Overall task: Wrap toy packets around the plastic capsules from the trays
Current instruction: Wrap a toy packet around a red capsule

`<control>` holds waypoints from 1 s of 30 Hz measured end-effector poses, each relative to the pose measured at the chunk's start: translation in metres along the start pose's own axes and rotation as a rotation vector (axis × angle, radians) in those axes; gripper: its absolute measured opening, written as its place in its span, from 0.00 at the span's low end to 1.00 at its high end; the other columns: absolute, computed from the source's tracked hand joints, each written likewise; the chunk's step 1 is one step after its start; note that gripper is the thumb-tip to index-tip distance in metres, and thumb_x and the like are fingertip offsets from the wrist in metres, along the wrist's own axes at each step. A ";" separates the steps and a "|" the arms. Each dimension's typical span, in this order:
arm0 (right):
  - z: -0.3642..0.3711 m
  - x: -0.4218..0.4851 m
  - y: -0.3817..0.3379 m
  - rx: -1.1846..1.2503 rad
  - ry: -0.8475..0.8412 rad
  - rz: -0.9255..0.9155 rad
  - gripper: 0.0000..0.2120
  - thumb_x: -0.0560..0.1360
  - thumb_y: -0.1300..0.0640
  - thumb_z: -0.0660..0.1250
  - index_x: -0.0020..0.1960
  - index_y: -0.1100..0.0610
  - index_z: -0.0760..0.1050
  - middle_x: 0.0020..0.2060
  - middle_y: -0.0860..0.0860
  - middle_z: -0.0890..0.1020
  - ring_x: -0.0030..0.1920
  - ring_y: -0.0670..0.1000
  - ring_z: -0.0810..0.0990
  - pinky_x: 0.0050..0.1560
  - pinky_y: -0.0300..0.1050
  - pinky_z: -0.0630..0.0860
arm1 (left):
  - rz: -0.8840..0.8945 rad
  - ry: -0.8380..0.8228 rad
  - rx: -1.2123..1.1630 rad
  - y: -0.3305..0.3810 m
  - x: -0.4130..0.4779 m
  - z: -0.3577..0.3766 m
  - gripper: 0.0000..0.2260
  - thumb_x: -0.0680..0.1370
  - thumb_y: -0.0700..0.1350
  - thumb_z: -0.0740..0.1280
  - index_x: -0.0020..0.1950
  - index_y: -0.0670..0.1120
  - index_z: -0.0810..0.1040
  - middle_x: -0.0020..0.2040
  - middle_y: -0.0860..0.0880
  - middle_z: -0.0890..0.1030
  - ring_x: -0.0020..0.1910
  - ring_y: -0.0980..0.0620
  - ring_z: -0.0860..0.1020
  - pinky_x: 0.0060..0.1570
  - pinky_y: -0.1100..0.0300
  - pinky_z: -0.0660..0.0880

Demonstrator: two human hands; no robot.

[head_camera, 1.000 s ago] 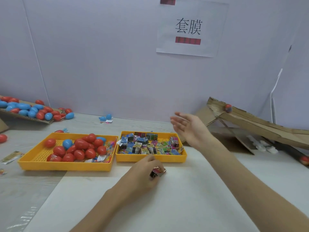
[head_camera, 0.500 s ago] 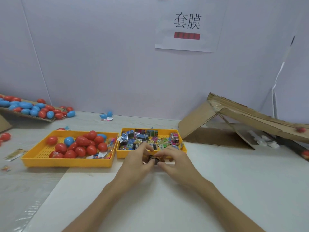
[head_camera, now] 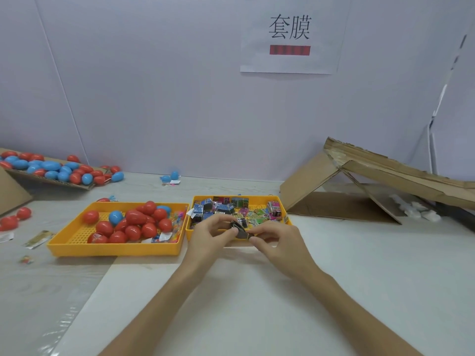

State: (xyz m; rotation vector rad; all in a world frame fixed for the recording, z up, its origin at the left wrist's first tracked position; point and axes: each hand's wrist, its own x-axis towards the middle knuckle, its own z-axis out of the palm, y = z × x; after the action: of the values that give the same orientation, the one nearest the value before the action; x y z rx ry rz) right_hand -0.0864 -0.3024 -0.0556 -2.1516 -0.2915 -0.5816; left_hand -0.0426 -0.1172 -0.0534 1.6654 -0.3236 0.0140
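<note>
Both hands meet over the white table in front of the right yellow tray [head_camera: 288, 219]. My left hand [head_camera: 209, 236] and my right hand [head_camera: 276, 238] pinch a small dark toy packet [head_camera: 239, 229] between their fingertips, one on each side. That tray holds several printed toy packets [head_camera: 226, 208]. The left yellow tray [head_camera: 74, 241] holds several red and a few blue plastic capsules [head_camera: 133, 222]. No capsule is in either hand.
A cardboard ramp [head_camera: 385, 173] slopes down at the right, with white bits under it. A cardboard tray [head_camera: 84, 186] at the far left carries more red and blue capsules [head_camera: 51, 169]. Loose capsules [head_camera: 15, 219] and scraps [head_camera: 38, 238] lie on the left of the table.
My right hand came back from the ramp side and joined my left hand on the packet. The two hands have since lifted the packet slightly toward the tray's front.
</note>
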 end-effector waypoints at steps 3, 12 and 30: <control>-0.001 0.000 -0.001 -0.014 -0.020 -0.025 0.08 0.74 0.63 0.74 0.52 0.56 0.85 0.46 0.46 0.85 0.46 0.43 0.83 0.49 0.36 0.79 | 0.015 -0.014 -0.001 0.001 -0.001 -0.001 0.08 0.76 0.37 0.73 0.52 0.49 0.83 0.46 0.51 0.87 0.49 0.52 0.85 0.54 0.49 0.82; 0.004 0.002 -0.009 0.047 0.020 -0.010 0.02 0.74 0.58 0.75 0.46 0.52 0.85 0.40 0.43 0.84 0.43 0.46 0.81 0.45 0.38 0.77 | 0.201 -0.033 0.146 0.000 -0.007 0.006 0.10 0.72 0.44 0.79 0.50 0.50 0.82 0.44 0.53 0.83 0.45 0.57 0.82 0.45 0.65 0.79; 0.009 -0.005 -0.014 0.076 0.070 0.007 0.08 0.75 0.65 0.72 0.41 0.54 0.83 0.36 0.43 0.83 0.40 0.48 0.81 0.41 0.47 0.78 | 0.335 -0.077 0.266 -0.005 -0.008 0.013 0.07 0.72 0.40 0.78 0.48 0.48 0.86 0.43 0.54 0.79 0.42 0.56 0.78 0.45 0.54 0.80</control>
State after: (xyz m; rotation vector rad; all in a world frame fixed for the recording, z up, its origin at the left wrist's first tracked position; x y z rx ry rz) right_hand -0.0941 -0.2872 -0.0530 -2.0541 -0.2636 -0.6304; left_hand -0.0518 -0.1275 -0.0616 1.8590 -0.6803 0.2528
